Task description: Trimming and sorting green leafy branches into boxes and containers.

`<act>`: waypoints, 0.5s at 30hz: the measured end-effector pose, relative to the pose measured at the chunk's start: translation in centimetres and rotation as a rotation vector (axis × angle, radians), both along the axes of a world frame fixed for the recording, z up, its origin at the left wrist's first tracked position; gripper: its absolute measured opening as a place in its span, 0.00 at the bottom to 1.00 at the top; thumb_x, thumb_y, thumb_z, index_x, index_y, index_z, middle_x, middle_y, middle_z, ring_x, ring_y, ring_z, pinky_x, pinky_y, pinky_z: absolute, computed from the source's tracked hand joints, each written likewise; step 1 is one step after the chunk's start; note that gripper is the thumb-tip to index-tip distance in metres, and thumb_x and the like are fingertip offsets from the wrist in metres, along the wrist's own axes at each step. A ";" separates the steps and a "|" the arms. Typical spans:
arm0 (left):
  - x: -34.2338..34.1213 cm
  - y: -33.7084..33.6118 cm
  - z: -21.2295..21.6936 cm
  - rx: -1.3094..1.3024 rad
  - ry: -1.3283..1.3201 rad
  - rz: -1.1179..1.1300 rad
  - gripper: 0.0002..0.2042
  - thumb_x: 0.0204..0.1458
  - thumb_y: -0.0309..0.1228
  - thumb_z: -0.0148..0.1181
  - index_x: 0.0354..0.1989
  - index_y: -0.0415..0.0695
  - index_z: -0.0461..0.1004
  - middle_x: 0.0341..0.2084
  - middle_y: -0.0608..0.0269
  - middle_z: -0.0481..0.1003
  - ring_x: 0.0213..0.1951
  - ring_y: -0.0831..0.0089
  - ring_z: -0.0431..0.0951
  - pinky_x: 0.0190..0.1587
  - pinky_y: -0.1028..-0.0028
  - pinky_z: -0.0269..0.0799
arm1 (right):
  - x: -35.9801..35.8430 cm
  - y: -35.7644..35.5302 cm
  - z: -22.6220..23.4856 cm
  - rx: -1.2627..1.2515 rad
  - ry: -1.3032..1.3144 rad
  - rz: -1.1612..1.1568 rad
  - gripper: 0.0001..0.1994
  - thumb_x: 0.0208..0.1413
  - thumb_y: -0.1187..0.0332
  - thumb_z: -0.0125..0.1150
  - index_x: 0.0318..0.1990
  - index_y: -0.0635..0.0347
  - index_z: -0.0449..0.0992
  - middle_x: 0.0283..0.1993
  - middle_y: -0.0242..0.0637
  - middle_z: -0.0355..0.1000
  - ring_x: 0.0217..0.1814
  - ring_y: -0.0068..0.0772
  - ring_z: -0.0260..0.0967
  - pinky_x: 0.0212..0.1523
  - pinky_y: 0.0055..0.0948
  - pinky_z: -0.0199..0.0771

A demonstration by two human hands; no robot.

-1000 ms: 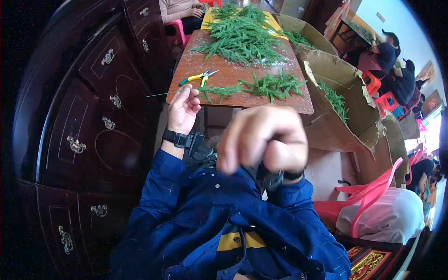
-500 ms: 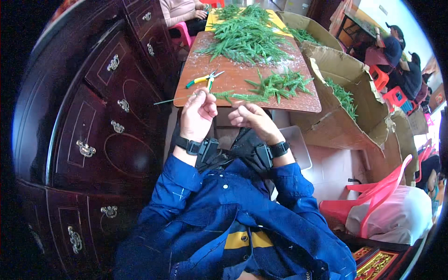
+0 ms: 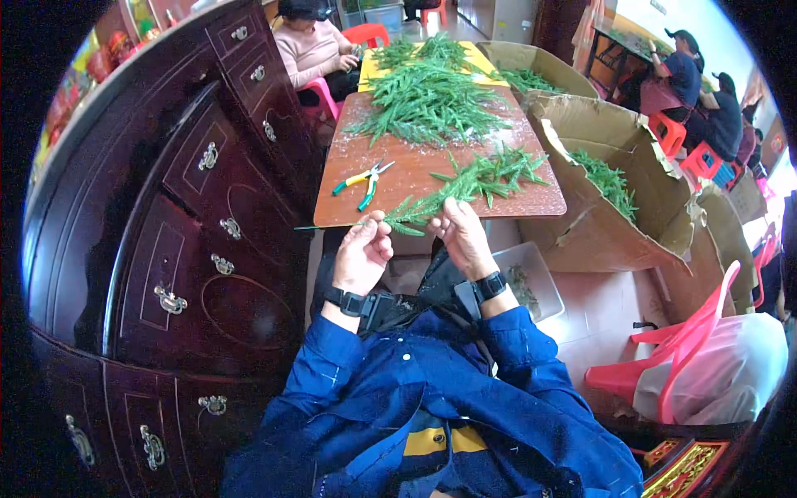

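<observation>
Head view: torn cardboard box (image 3: 618,178) right of the table (image 3: 432,178) holds green sprigs; a white tray (image 3: 531,278) under the table edge holds a few clippings. Left hand (image 3: 363,257) and right hand (image 3: 461,236) each pinch one green stem (image 3: 415,214) with thumb and fingertips at the table's near edge. Compared with half a second ago, both hands have risen closer to the table edge, the stem now stretched between them.

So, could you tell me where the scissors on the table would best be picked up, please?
Grip the scissors by the two coloured handles, coming from the near left. The handles point toward the left hand, the metal blades point away toward the greens, and bare table lies around them.
</observation>
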State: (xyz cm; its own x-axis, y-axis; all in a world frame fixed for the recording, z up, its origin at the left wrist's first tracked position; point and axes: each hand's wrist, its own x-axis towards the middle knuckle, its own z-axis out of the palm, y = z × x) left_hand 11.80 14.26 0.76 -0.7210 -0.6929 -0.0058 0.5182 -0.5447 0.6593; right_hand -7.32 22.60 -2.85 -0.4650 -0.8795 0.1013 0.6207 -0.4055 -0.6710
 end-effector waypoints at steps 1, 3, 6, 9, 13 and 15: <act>0.1 0.1 0.1 0.066 0.000 0.017 0.10 0.62 0.33 0.53 0.47 0.42 0.74 0.26 0.66 0.76 0.25 0.76 0.75 0.28 0.76 0.72 | -0.2 0.0 -0.2 -0.007 0.001 -0.003 0.09 0.63 0.60 0.57 0.37 0.53 0.67 0.30 0.27 0.66 0.31 0.22 0.68 0.38 0.26 0.71; 0.5 -0.3 -0.6 0.043 -0.008 0.014 0.10 0.62 0.33 0.53 0.48 0.42 0.73 0.26 0.66 0.76 0.25 0.77 0.75 0.27 0.77 0.72 | -0.4 0.1 -0.5 0.123 0.218 -0.026 0.11 0.63 0.59 0.57 0.35 0.54 0.68 0.31 0.28 0.67 0.33 0.22 0.67 0.38 0.26 0.71; 1.1 -1.2 -2.5 0.008 -0.020 0.013 0.11 0.63 0.33 0.52 0.49 0.43 0.73 0.26 0.67 0.75 0.25 0.77 0.74 0.27 0.77 0.72 | 0.2 0.0 -0.2 0.161 0.301 -0.059 0.12 0.63 0.58 0.56 0.34 0.55 0.68 0.32 0.29 0.68 0.34 0.21 0.67 0.38 0.25 0.71; 1.4 -1.7 -4.2 0.017 -0.107 0.045 0.12 0.63 0.34 0.51 0.51 0.43 0.72 0.27 0.68 0.75 0.25 0.78 0.74 0.27 0.77 0.72 | 1.0 -0.3 0.2 0.118 0.251 -0.097 0.12 0.63 0.58 0.56 0.35 0.55 0.68 0.33 0.30 0.70 0.35 0.22 0.68 0.40 0.26 0.71; 0.9 -1.5 -4.6 -0.019 -0.146 0.009 0.12 0.64 0.35 0.50 0.51 0.45 0.71 0.31 0.70 0.75 0.29 0.77 0.74 0.31 0.75 0.72 | 1.2 -0.3 0.1 0.053 0.069 -0.149 0.10 0.64 0.59 0.55 0.40 0.55 0.68 0.32 0.28 0.69 0.37 0.24 0.69 0.41 0.27 0.70; 1.0 -1.2 -4.7 -0.010 -0.155 0.036 0.12 0.64 0.35 0.50 0.51 0.46 0.71 0.33 0.70 0.75 0.31 0.76 0.75 0.32 0.75 0.72 | 2.1 -0.3 0.9 0.024 -0.064 -0.152 0.11 0.65 0.57 0.53 0.43 0.55 0.69 0.32 0.28 0.69 0.37 0.25 0.68 0.43 0.29 0.70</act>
